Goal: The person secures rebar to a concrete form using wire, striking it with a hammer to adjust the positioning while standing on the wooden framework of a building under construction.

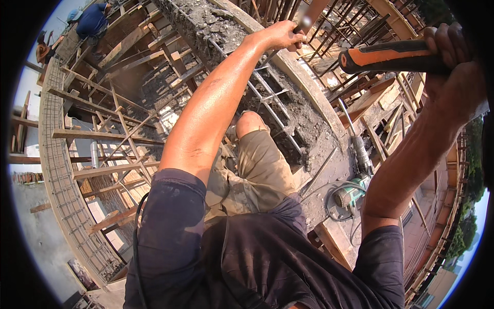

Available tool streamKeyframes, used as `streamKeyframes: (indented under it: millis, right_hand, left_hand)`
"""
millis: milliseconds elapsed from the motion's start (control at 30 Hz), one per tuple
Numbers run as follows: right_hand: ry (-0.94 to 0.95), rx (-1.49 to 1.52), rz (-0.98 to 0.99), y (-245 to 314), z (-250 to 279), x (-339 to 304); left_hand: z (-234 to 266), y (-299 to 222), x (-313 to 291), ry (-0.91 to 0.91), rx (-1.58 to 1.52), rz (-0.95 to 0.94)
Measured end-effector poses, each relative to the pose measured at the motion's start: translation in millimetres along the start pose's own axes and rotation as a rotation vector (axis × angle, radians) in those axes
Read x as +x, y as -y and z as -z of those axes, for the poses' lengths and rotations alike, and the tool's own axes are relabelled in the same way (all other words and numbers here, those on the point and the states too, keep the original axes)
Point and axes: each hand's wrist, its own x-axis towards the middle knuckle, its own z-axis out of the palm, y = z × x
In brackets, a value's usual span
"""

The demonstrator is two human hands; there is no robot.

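My left hand [280, 37] is stretched far forward, its fingers closed around a metal chisel [306, 22] with a shiny rounded end. Below that fist a thin dark part of the chisel points down toward the chipped concrete beam [296, 110]. Exposed steel bars [272, 98] run along the beam's broken channel. Raised at the upper right, my right hand [455, 51] grips a hammer by its black and orange handle [393, 56]. The handle's butt points left; the hammer's head is mostly hidden behind my hand and wrist.
A green power breaker [352, 194] with a coiled cable lies on the concrete to my right. Timber props [108, 136] and a curved rebar cage [56, 154] fill the left side. Upright rebars [345, 41] stand ahead. A co-worker in blue [92, 20] bends at the far left.
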Motion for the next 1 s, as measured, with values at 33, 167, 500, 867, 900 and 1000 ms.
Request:
streamKeyframes:
  millis: [33, 167, 500, 867, 900, 1000]
  right_hand:
    - [-0.031, 0.189, -0.116, -23.5, 3.0, -8.9]
    - [0.506, -0.922, -0.877, -100.8, 21.7, -89.9]
    - [-0.208, -0.348, -0.082, 17.2, 0.5, -2.8]
    - [0.388, -0.577, -0.943, -84.1, 29.9, -112.7]
    - [0.379, -0.433, -0.852, -68.0, 29.6, -107.0]
    - [0.307, -0.234, -0.547, -9.9, 23.3, -61.8]
  left_hand:
    - [-0.4, 0.3, -0.2, 0.003, -0.026, 0.038]
    - [-1.1, 0.0, -1.2, 0.028, -0.003, 0.044]
    - [-2.7, 9.6, 2.9, 0.034, -0.028, -0.016]
    - [-4.4, 21.2, 0.7, 0.065, -0.163, -0.046]
    - [-5.0, 19.8, -1.1, 0.053, -0.150, -0.074]
    - [-4.9, 16.4, -3.5, 0.023, -0.049, -0.021]
